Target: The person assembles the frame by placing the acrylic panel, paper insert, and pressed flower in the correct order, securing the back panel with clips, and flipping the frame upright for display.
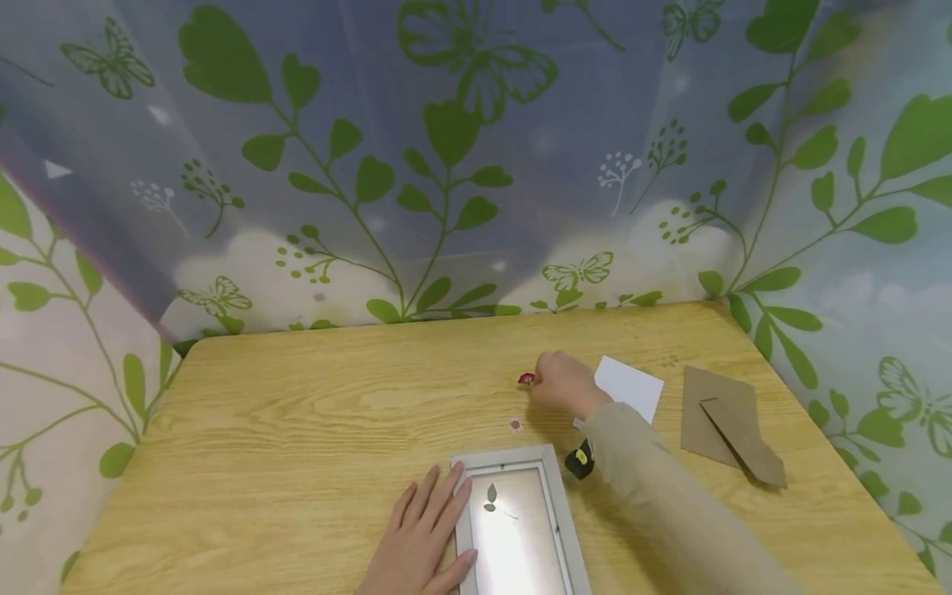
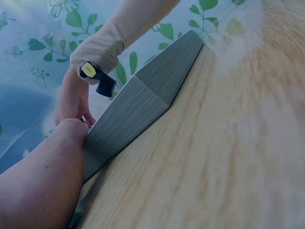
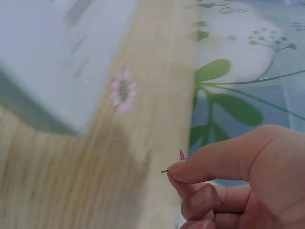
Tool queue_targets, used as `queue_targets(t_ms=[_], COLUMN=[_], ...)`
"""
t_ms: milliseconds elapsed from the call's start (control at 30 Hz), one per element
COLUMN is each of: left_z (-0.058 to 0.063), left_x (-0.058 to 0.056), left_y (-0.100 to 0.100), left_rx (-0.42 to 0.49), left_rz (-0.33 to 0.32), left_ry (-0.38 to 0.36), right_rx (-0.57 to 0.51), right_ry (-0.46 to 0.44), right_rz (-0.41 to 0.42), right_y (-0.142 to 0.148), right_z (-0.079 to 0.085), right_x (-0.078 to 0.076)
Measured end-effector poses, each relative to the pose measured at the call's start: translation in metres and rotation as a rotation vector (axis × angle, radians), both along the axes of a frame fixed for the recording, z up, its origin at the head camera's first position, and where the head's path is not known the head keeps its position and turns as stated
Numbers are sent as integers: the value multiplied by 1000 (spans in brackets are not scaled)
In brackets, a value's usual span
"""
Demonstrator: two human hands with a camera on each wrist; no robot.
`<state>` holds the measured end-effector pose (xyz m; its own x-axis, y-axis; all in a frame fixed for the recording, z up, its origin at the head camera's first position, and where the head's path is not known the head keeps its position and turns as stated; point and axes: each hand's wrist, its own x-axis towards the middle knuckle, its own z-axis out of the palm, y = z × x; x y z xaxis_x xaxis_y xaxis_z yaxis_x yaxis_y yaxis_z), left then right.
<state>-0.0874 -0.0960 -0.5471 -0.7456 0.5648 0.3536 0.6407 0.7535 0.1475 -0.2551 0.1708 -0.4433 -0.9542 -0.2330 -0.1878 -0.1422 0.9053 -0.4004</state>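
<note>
My right hand (image 1: 561,384) pinches a small dried red flower (image 1: 525,378) between thumb and finger, above the table behind the photo frame. In the right wrist view a thin stem end (image 3: 165,171) and a bit of pink petal (image 3: 182,155) stick out of the pinch. My left hand (image 1: 420,533) rests with straight fingers on the left edge of the white photo frame (image 1: 561,512). Inside the frame lie a small green leaf sprig (image 1: 491,493) and a thin stem. A pale pink flower (image 1: 516,425) lies just beyond the frame's far edge.
White paper (image 1: 632,384) lies partly behind the right wrist. Further right is the brown frame backing (image 1: 717,413) with its stand flap (image 1: 744,442). Faint small dried bits (image 1: 669,361) lie near the back. A patterned curtain (image 1: 476,207) encloses the wooden table (image 1: 297,430).
</note>
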Motion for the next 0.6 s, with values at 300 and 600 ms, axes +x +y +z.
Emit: queue_targets(t_ms=[300, 600], left_z=[0, 0], left_x=[-1, -1], left_y=[0, -1], left_rx=[-3, -4], left_rz=[6, 3], left_ry=[-1, 11], right_rx=[-150, -227], right_ry=[-5, 42], right_rz=[-9, 11], right_y=[2, -1], right_z=[24, 34], right_x=[25, 75])
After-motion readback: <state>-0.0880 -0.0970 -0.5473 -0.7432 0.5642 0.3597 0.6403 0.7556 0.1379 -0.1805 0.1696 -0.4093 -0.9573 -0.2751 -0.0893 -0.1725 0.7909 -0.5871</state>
